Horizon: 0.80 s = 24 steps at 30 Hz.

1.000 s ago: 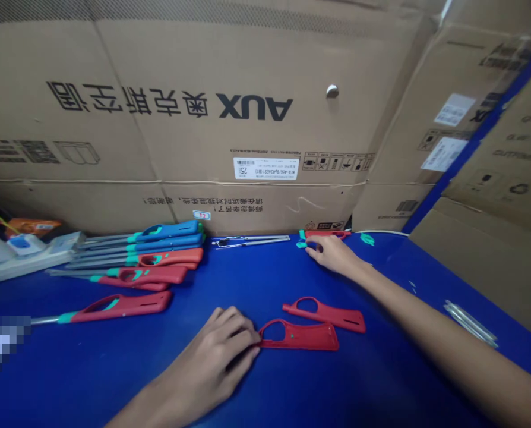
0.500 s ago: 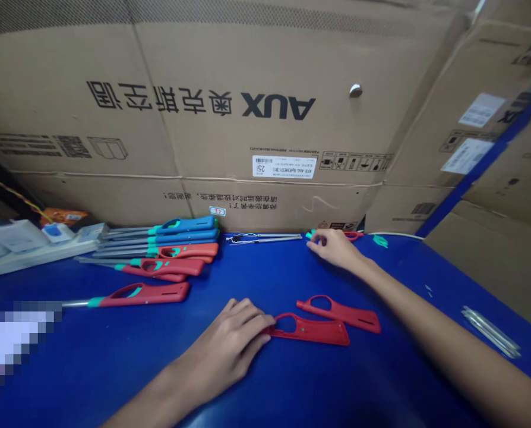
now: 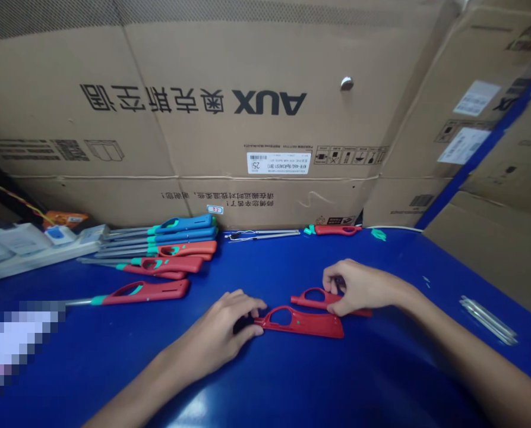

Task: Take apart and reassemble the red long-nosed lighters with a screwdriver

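Two red plastic handle halves lie on the blue table. My left hand (image 3: 230, 324) has its thumb and fingertips at the narrow left end of the nearer red handle half (image 3: 316, 324), whose inner side with a small green spot faces up. Beyond it is the farther red handle half (image 3: 312, 300), with an oval loop at its left. My right hand (image 3: 366, 288) is over that half's right part, thumb and fingers curled against it. Whether anything else is inside the right fingers is hidden.
Several assembled lighters (image 3: 183, 235) in blue, orange and red lie at the left, beside a white power strip (image 3: 87, 238). Metal rods (image 3: 269, 235), another red handle (image 3: 337, 229) and green pieces (image 3: 378, 234) lie along the cardboard wall (image 3: 194, 53). Metal tubes (image 3: 488, 321) are at the right.
My right hand has come back from the green pieces by the cardboard to the farther red half. My left hand has shifted slightly left, its fingers a little more apart. The view has moved slightly.
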Available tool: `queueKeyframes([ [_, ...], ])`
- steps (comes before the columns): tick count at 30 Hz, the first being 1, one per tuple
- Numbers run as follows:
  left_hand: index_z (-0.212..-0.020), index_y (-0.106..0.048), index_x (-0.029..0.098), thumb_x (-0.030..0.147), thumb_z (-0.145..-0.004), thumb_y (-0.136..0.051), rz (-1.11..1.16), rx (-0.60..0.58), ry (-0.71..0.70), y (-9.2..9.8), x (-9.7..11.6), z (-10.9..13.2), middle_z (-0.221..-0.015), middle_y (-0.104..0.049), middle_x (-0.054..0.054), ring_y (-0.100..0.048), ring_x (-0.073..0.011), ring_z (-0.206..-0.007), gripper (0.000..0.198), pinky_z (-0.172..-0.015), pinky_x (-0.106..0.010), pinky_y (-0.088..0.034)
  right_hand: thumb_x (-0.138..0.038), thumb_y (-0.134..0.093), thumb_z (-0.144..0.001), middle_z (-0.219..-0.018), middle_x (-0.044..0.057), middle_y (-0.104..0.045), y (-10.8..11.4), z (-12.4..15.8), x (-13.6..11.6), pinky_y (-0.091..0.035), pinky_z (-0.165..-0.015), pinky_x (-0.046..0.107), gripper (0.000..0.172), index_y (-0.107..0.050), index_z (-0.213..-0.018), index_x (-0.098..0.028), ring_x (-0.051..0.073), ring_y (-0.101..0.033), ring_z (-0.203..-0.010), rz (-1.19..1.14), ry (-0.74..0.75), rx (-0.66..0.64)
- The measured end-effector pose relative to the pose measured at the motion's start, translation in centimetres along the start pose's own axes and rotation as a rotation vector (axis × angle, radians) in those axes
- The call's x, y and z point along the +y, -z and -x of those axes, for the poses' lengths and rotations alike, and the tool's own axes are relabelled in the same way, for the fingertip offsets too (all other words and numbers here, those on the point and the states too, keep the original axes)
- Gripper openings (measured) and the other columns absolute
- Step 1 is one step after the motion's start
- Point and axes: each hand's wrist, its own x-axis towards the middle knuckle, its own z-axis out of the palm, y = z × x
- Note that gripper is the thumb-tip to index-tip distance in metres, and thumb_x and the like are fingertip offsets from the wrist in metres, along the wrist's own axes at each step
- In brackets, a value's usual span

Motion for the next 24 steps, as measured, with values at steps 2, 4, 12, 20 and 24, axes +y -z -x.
queueKeyframes([
  [2, -0.120, -0.057, 0.027, 0.020, -0.087, -0.064, 0.031, 0.022, 0.028, -0.1, 0.0, 0.0, -0.097, -0.066, -0.001, -0.062, -0.0172, -0.093, 0.034, -0.094, -0.039, -0.047, -0.022, -0.070, -0.060, -0.067, -0.003, -0.056, -0.3, 0.1, -0.5, -0.034, -0.051, 0.022, 0.019, -0.063, -0.077, -0.017, 0.010, -0.046, -0.058, -0.031, 0.030, 0.084],
  [4, -0.122, -0.056, 0.027, 0.020, -0.086, -0.065, 0.049, 0.035, 0.052, -0.2, -0.1, 0.1, -0.096, -0.066, 0.000, -0.062, -0.0168, -0.092, 0.038, -0.092, -0.037, -0.048, -0.024, -0.069, -0.061, -0.069, -0.003, -0.056, -1.0, 0.3, -1.2, -0.036, -0.052, 0.022, 0.022, -0.065, -0.082, -0.018, 0.011, -0.047, -0.060, -0.056, 0.085, 0.139],
  [12, -0.126, -0.053, 0.026, 0.017, -0.085, -0.060, 0.034, 0.018, 0.016, 0.1, -0.1, 0.4, -0.102, -0.067, -0.001, -0.062, -0.0163, -0.095, 0.042, -0.091, -0.034, -0.050, -0.034, -0.070, -0.064, -0.075, -0.002, -0.057, -4.6, 0.7, -3.3, -0.032, -0.055, 0.024, 0.020, -0.069, -0.079, -0.021, 0.011, -0.046, -0.062, 0.103, 0.230, 0.170],
  [20, -0.122, -0.055, 0.025, 0.017, -0.086, -0.059, 0.017, 0.013, -0.017, 0.4, 0.1, 0.2, -0.098, -0.067, -0.001, -0.063, -0.0167, -0.092, 0.037, -0.088, -0.035, -0.050, -0.032, -0.068, -0.068, -0.075, -0.002, -0.055, -4.9, 0.7, -3.5, -0.031, -0.053, 0.023, 0.017, -0.068, -0.080, -0.020, 0.009, -0.045, -0.059, 0.079, 0.237, 0.177],
  [24, -0.120, -0.057, 0.024, 0.018, -0.086, -0.058, -0.004, 0.017, -0.026, 0.4, 0.1, 0.2, -0.097, -0.068, -0.002, -0.063, -0.0168, -0.090, 0.035, -0.089, -0.035, -0.049, -0.034, -0.068, -0.070, -0.075, -0.003, -0.054, -5.1, 0.6, -3.5, -0.030, -0.052, 0.023, 0.016, -0.066, -0.077, -0.020, 0.009, -0.045, -0.059, 0.091, 0.251, 0.171],
])
